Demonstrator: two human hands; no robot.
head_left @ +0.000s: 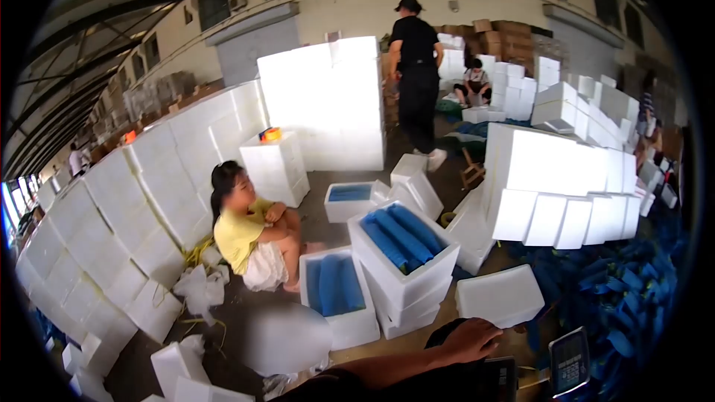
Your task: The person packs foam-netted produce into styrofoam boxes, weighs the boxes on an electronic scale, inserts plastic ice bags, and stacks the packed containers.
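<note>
My left hand (473,340) is at the lower right centre, its forearm coming in from the lower left. It rests over my dark-clothed knee, fingers loosely bent and slightly apart, with nothing visible in them. Just beyond it lies a white foam box or lid (500,296). Further left, an open foam box (406,286) holds rolled blue bundles (402,236), and a lower foam box (350,329) holds more blue bundles (334,284). A scale display (570,362) stands to the right of my hand. My right hand is out of view.
A person in yellow (242,234) crouches at left beside stacked foam boxes (126,219). Another in black (417,67) stands behind; a third (475,83) sits farther back. Blue items (618,290) cover the right floor. More boxes (551,171) are piled beyond them.
</note>
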